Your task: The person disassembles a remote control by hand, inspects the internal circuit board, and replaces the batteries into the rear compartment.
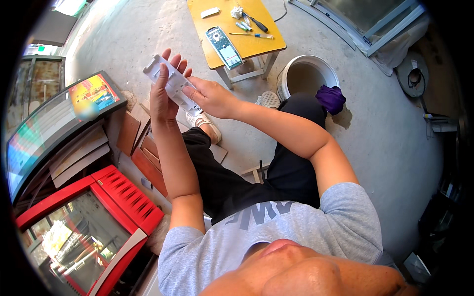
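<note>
White plastic casing [174, 85] up in the air, in front and to the left of the person, short of the counter [269, 43]; long axis slants from upper left down to lower right, moulded ribbed face toward the camera. Left hand [162, 96] takes the left edge, thumb over the face, fingers behind and past the far edge. Right hand [212, 98] is at the lower-right end, thumb on the face; its fingertips are hidden. Both grips clamped on the casing, as far as shown, so neither hand is clearly nearer. Circuit-board unit [222, 47] lies on the counter, beyond the casing and to its right, its length slanting the same way but more steeply. Around it: small white block [210, 13], crumpled tissue [237, 12], green-and-white batteries [242, 26], dark-handled screwdriver [259, 23], slim blue-ended tool [261, 35]. Containers: white bucket [282, 85] on the floor, right of the counter, apparently murky water inside; purple cloth [330, 98] over its near rim. Red glass-faced cabinet [128, 197] at lower left; reflections mask its contents.
</note>
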Available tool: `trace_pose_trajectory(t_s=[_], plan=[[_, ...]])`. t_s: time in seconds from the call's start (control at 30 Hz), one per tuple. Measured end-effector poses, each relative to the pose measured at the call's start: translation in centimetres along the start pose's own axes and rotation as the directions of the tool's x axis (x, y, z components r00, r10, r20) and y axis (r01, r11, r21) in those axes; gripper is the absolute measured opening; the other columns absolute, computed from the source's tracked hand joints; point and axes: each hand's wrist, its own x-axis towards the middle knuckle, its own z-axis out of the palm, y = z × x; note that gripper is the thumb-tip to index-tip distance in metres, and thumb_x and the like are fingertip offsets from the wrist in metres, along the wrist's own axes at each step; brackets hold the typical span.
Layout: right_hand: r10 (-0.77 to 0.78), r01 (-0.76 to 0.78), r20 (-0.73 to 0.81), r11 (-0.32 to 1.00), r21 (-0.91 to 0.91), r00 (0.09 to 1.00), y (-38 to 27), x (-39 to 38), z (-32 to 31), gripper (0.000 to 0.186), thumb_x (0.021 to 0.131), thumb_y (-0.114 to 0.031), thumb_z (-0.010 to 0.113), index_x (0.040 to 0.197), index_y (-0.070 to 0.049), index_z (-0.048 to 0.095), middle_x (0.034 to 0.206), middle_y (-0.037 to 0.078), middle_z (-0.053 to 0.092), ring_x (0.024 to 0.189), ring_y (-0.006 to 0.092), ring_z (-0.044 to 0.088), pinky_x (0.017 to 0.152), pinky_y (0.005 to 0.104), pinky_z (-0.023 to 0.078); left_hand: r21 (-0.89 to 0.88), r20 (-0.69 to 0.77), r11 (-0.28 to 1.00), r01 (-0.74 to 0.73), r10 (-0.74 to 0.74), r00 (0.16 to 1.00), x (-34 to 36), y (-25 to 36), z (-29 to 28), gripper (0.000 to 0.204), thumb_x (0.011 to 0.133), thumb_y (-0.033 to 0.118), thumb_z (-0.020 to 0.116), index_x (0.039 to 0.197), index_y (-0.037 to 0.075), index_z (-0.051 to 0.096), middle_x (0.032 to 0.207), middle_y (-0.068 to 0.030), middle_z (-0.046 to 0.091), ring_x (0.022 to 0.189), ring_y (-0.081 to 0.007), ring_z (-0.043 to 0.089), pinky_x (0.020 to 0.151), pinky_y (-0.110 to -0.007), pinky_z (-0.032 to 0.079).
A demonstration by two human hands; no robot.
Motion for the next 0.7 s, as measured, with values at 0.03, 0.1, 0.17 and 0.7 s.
trace_pose_trajectory(t_s=[0.03, 0.1, 0.17, 0.7], plan=[[0.023, -0.025, -0.019, 0.997, -0.072, 1.000, 0.1, -0.2, -0.3, 0.045, 0.101, -0.042, 0.045, 0.111, -0.001, 0.059, 0.088, 0.020, 0.069, 0.081, 0.0342, 0.069, 0.074, 0.0402, 0.053, -0.090, -0.065, 0.995, 0.039, -0.045, 0.997, 0.5, -0.6, -0.4, 0.050, 0.099, 0.032, 0.057, 0.140, 0.006, 0.043, 0.126, -0.0131, 0.059, 0.113, -0.0240, 0.059, 0.096, -0.048, 0.051], [0.176, -0.176, -0.036, 0.984, 0.007, 0.984, 0.5, -0.1, -1.8, 0.049, 0.100, -0.046, 0.047, 0.104, 0.001, 0.061, 0.086, 0.017, 0.070, 0.078, 0.0288, 0.070, 0.072, 0.0376, 0.054, -0.207, -0.192, 0.975, 0.079, -0.120, 0.974, 1.7, -1.4, -1.4, 0.044, 0.099, 0.030, 0.056, 0.134, 0.005, 0.046, 0.122, -0.0127, 0.060, 0.111, -0.0243, 0.060, 0.096, -0.049, 0.052], [0.402, -0.393, 0.052, 0.911, -0.124, 0.914, -0.9, -0.2, -4.3, 0.056, 0.098, -0.052, 0.051, 0.099, 0.003, 0.063, 0.091, 0.012, 0.069, 0.079, 0.0152, 0.068, 0.067, 0.0280, 0.055, -0.355, -0.269, 0.930, 0.092, -0.196, 0.943, 2.9, -1.7, -3.7, 0.032, 0.101, 0.024, 0.051, 0.123, 0.000, 0.047, 0.117, -0.0157, 0.061, 0.108, -0.0276, 0.062, 0.094, -0.053, 0.053], [0.619, -0.423, -0.024, 0.565, 0.708, 0.785, 6.7, -1.1, -9.8, 0.049, 0.105, -0.038, 0.042, 0.131, 0.004, 0.046, 0.124, 0.020, 0.059, 0.115, 0.0291, 0.060, 0.094, 0.0418, 0.054, -0.196, -0.230, 0.875, 0.443, -0.480, 0.847, 6.9, -3.6, -1.8, 0.035, 0.101, 0.018, 0.043, 0.127, -0.005, 0.042, 0.115, -0.0219, 0.060, 0.102, -0.0450, 0.063, 0.092, -0.066, 0.048]])
